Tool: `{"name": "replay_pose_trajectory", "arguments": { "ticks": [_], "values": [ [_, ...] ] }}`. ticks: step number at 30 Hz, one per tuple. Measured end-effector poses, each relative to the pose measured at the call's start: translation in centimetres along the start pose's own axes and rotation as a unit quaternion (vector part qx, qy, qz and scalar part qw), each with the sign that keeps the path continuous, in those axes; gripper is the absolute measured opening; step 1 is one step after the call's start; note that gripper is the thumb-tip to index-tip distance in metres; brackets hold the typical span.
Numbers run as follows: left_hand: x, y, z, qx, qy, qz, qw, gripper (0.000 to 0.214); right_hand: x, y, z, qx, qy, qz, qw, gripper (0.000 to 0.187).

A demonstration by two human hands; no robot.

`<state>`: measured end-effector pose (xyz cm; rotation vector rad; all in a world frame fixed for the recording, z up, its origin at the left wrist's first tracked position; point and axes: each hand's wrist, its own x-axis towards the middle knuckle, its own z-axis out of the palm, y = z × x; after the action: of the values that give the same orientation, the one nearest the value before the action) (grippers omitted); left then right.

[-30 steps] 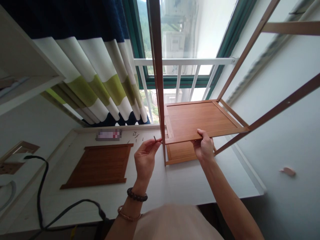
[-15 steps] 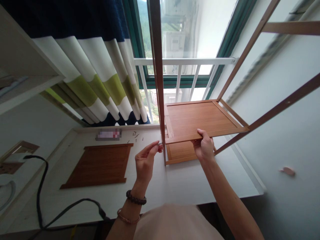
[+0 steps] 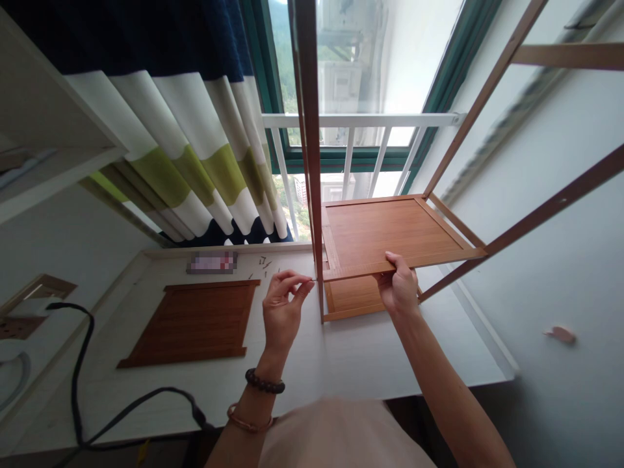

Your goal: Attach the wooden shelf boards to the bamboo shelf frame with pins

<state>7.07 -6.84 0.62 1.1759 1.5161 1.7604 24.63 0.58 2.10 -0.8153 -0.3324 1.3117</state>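
Observation:
My left hand point(image 3: 283, 305) pinches a small screw against the front upright post point(image 3: 312, 162) of a brown shelf frame, level with the upper shelf board point(image 3: 390, 231). Thumb and forefinger press together at the post; the other fingers fan out. My right hand point(image 3: 398, 286) grips the front edge of that wooden board and holds it level between the posts. A lower board point(image 3: 351, 296) sits beneath it at the frame's foot.
A loose wooden shelf panel point(image 3: 192, 322) lies flat on the white table point(image 3: 341, 357), with several small screws point(image 3: 266, 263) and a small packet point(image 3: 212, 262) behind it. A black cable point(image 3: 97, 390) trails across the left. Striped curtain and window rail stand behind.
My left hand has turned at the post, its fingers spreading while thumb and forefinger stay pinched at the same spot. The right hand and board have stayed still.

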Motion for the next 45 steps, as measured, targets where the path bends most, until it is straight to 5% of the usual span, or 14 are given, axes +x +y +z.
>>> {"name": "replay_pose_trajectory", "arguments": {
  "ticks": [3,20,28,36,45],
  "values": [
    [-0.1,0.2,0.0,0.050,-0.005,0.030,0.998,0.011,0.0,0.1,0.0,0.000,0.000,-0.003,1.000,0.019],
    [-0.1,1.2,0.5,-0.056,-0.003,-0.083,0.995,0.034,-0.2,-0.5,0.3,-0.011,-0.016,-0.016,1.000,0.018],
    [-0.3,0.5,0.4,-0.033,-0.004,0.033,0.999,0.010,-0.1,-0.4,0.2,-0.018,-0.023,-0.010,1.000,0.019],
    [-0.6,1.0,-0.1,-0.048,-0.032,-0.067,0.996,0.021,-0.1,-0.4,0.2,-0.017,-0.022,-0.014,1.000,0.020],
    [-0.6,0.9,-0.1,-0.041,-0.014,-0.099,0.994,0.027,0.1,-0.4,0.2,-0.006,-0.018,-0.010,1.000,0.020]
  ]
}}
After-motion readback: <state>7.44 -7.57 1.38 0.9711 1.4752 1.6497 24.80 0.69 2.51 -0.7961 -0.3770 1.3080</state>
